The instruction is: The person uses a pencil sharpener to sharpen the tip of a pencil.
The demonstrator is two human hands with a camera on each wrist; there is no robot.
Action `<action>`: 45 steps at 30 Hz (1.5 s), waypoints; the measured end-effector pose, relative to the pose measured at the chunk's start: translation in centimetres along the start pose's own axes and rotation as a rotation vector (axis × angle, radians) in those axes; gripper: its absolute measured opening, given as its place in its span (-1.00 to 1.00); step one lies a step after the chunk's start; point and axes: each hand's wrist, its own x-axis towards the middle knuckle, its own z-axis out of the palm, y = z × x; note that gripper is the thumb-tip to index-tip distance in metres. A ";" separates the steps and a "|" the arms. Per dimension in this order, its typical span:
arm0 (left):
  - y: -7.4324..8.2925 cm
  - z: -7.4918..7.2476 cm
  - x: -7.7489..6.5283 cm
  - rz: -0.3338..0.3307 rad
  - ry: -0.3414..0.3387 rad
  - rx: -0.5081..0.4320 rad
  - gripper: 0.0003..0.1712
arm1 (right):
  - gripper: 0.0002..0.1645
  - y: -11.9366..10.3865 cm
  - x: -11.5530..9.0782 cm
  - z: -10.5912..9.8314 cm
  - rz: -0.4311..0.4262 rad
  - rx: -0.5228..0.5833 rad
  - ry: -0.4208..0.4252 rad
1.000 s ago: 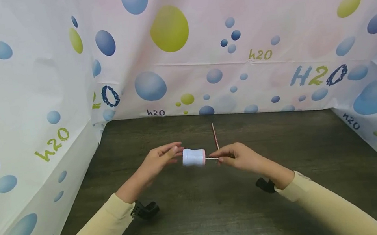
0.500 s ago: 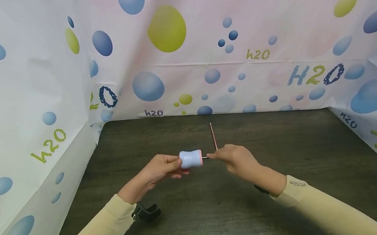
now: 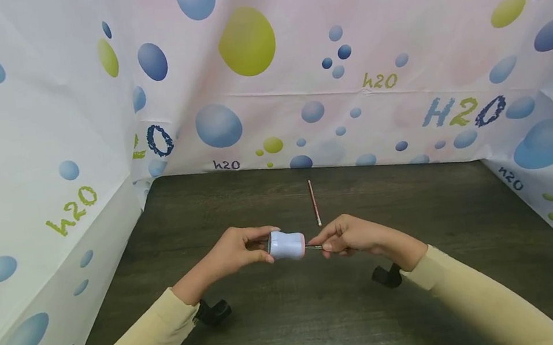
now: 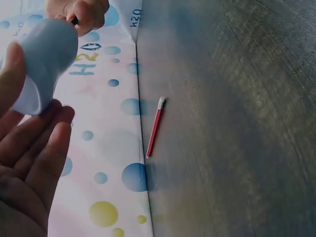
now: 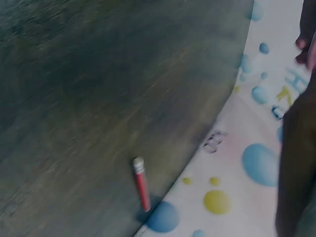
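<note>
A light blue, waisted pencil sharpener [image 3: 287, 245] with a pink end is held in the air, lying sideways in the head view. My left hand [image 3: 234, 252] holds its left end between thumb and fingers. From the pink end sticks a thin dark pencil [image 3: 314, 246], which my right hand [image 3: 355, 234] pinches close to the sharpener; its tip is hidden. In the left wrist view the sharpener [image 4: 52, 47] fills the upper left corner, the thumb on one side and the fingers under it. The right wrist view shows my right hand [image 5: 298, 148] only as a dark shape at its edge.
A red pencil [image 3: 314, 202] with a white end lies on the dark wooden table [image 3: 302, 326] beyond my hands. Patterned white sheets [image 3: 336, 71] stand at the back and both sides. Black wrist straps [image 3: 213, 313] show below the sleeves.
My left hand has closed in on the sharpener's left end and shifted its grip. My right hand rolled over and turned back, still on the pencil. The sharpener has come slightly nearer.
</note>
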 end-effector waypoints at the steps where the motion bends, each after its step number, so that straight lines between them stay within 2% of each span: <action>1: 0.0 0.0 0.0 0.012 -0.002 0.006 -0.37 | -0.56 0.1 0.0 -0.2 0.014 0.017 -0.017; 2: 0.0 0.0 0.0 0.022 -0.007 -0.005 -0.36 | -0.55 0.1 0.0 -0.3 0.007 0.015 -0.022; 4: -0.2 0.0 0.0 0.039 -0.023 -0.086 -0.36 | -0.56 0.2 0.0 -0.3 -0.046 -0.020 -0.003; 8: -0.4 -0.4 0.0 0.035 -0.049 -0.344 -0.40 | -0.62 0.1 -0.3 0.6 -0.166 -0.191 0.118; 10: -0.5 -0.7 0.0 -0.004 -0.046 -0.455 -0.38 | -0.64 0.1 -0.5 1.1 -0.205 -0.277 0.194; 13: -0.6 -0.9 0.2 -0.127 -0.017 -0.566 -0.42 | -0.67 0.1 -0.9 1.6 -0.262 -0.387 0.303; 16: -0.8 -0.8 0.4 -0.269 -0.018 -0.589 -0.42 | -0.67 0.2 -1.0 1.8 -0.351 -0.495 0.376; 19: -0.9 -0.6 0.5 -0.351 -0.065 -0.583 -0.28 | -0.66 0.4 -0.8 1.9 -0.455 -0.647 0.432; 23: -0.8 -0.3 0.7 -0.393 -0.093 -0.578 -0.17 | -0.57 0.7 -0.6 2.2 -0.558 -0.849 0.510; 27: -0.8 0.0 1.0 -0.376 -0.045 -0.537 -0.28 | -0.50 0.6 -0.3 2.7 -0.584 -0.951 0.561; 30: -0.8 0.2 1.1 -0.351 0.011 -0.505 -0.38 | -0.50 0.4 -0.2 2.8 -0.546 -0.934 0.547; 33: -0.9 0.3 1.2 -0.309 0.048 -0.455 -0.40 | -0.53 0.2 0.1 2.7 -0.461 -0.826 0.494; 37: -0.9 0.3 1.2 -0.218 0.073 -0.339 -0.38 | -0.61 -0.1 0.3 2.1 -0.300 -0.563 0.359; 40: -0.8 0.4 1.0 -0.138 0.075 -0.215 -0.37 | -0.66 -0.2 0.3 1.3 -0.198 -0.394 0.243; 45: -0.5 0.6 0.5 0.002 0.100 0.003 -0.38 | -0.60 0.4 0.3 -0.1 -0.051 -0.109 0.047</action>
